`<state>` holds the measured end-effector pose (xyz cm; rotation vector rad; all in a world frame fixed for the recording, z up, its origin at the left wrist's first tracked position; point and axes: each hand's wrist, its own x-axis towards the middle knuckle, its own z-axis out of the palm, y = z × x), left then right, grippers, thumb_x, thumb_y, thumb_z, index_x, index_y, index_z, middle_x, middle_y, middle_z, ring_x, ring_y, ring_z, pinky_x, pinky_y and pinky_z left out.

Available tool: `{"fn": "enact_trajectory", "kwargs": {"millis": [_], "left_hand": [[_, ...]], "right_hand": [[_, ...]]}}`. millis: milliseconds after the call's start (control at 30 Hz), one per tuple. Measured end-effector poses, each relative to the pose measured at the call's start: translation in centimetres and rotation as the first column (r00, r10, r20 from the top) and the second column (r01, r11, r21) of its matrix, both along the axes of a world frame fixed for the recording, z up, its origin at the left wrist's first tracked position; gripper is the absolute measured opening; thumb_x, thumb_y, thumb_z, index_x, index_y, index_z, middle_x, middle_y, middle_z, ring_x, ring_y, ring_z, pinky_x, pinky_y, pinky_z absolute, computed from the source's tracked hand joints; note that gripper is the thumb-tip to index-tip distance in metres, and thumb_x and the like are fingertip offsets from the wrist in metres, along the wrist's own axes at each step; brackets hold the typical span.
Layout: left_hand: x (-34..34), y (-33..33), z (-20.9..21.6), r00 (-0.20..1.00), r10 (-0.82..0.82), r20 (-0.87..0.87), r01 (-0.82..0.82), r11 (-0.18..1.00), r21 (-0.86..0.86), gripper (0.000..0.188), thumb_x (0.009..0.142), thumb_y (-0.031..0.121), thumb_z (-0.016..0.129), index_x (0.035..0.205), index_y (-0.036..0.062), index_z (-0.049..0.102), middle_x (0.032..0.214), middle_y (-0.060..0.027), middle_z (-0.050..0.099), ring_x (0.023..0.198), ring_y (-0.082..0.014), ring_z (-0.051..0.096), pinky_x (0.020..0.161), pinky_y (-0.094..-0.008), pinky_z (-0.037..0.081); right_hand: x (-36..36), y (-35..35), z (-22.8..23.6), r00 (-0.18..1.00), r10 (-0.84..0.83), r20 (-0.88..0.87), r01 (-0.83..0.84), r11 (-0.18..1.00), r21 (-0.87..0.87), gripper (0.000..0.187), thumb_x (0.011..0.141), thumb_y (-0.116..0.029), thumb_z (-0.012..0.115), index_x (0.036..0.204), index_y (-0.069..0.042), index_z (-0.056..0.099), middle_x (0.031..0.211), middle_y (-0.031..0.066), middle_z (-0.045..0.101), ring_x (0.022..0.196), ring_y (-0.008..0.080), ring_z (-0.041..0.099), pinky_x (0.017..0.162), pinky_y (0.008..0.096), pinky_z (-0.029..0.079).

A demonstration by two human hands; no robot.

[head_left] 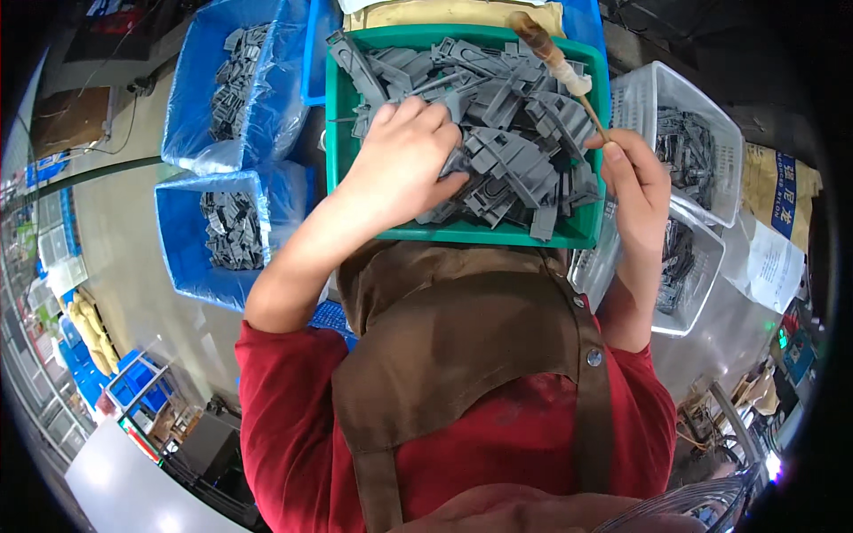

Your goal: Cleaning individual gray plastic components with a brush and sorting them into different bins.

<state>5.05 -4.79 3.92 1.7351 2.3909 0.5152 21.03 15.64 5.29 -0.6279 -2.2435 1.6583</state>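
Note:
A green bin [466, 233] in front of me is heaped with grey plastic parts [515, 164], ribbed and plate-like, lying at all angles. My left hand [409, 147] reaches into the heap at its left half, fingers curled and thumb pressed toward them around a grey plastic part [457, 163], which they mostly hide. At the bin's right edge, my right hand [635, 173] pinches the low end of a thin skewer [593, 115]. The skewer leans up and left over the bin, bearing a browned and whitish piece of food [551, 53].
Two blue bins [182, 98] lined with clear plastic stand at the left, holding grey parts. At the right are two white crates [724, 147] with darker parts. Yellowish sacks [800, 200] lie beyond the crates, and another yellowish sack [444, 13] behind the green bin.

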Motion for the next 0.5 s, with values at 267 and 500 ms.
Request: {"fn": "enact_trajectory", "kwargs": {"millis": [267,500], "left_hand": [[0.4,-1.7,5.2,0.871,0.136,0.472,-0.250,0.950,0.186,0.027,0.065,0.002,0.072,0.083,0.0023,0.052,0.079,-0.0035,0.058,0.070,-0.0099,0.055,0.063,-0.0232,0.043],[2.6,-1.0,3.6,0.164,-0.240,0.957,-0.547,0.785,0.291,0.032,0.078,0.005,0.067,0.102,0.0035,0.045,0.083,0.0015,0.052,0.072,-0.0031,0.049,0.062,-0.0158,0.040]], "right_hand": [[-1.3,-2.6,2.4,0.984,0.160,-0.080,-0.179,0.903,-0.391,0.039,0.079,-0.007,0.060,0.117,0.000,0.052,0.083,-0.0020,0.045,0.061,0.0017,0.035,0.057,0.0149,0.029],[-4.9,-4.6,1.0,0.965,0.211,-0.159,-0.264,0.803,-0.535,0.024,0.082,-0.004,0.060,0.105,0.000,0.055,0.084,-0.0020,0.055,0.067,0.0023,0.045,0.058,0.0178,0.037]]}}
